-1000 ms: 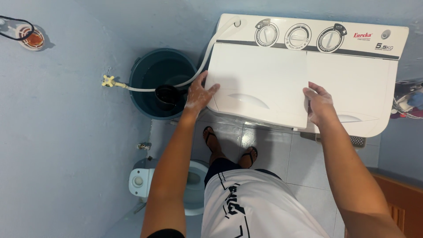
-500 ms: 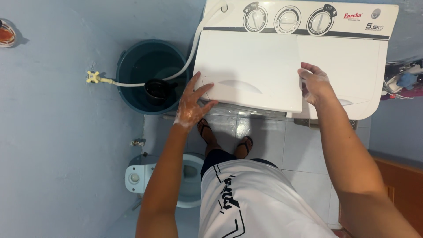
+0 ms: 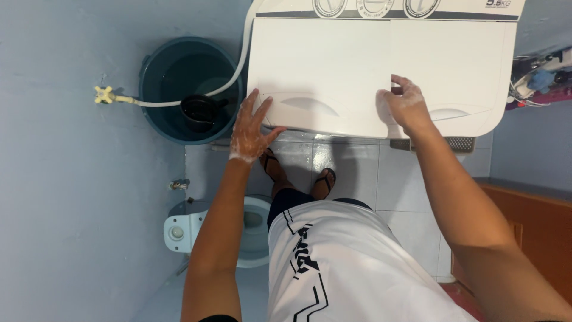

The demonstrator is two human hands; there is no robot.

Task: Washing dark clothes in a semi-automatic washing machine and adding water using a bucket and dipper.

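Note:
A white twin-tub washing machine (image 3: pixel 453 65) stands against the blue wall, both lids down. My left hand (image 3: pixel 249 132), soapy and with fingers spread, rests at the front left corner of the larger left lid (image 3: pixel 322 65). On the right edge of that lid, where it meets the smaller right lid (image 3: pixel 459 59), lies my right hand (image 3: pixel 404 106), also foamy, with its fingers loosely curled. Neither hand holds a loose object. Three round dials (image 3: pixel 372 6) show at the machine's top edge.
A dark teal bucket (image 3: pixel 156 116) of water with a black dipper (image 3: pixel 199 111) floating in it stands left of the machine. A white hose (image 3: pixel 226 83) runs from a yellow wall tap (image 3: pixel 104 95) to the machine. A toilet (image 3: pixel 185 229) sits below left, a wooden door (image 3: pixel 536 232) right.
The view has shifted so the machine sits higher in frame. My left hand slid from the lid's left edge down to its front corner; my right hand moved up onto the lid's right edge.

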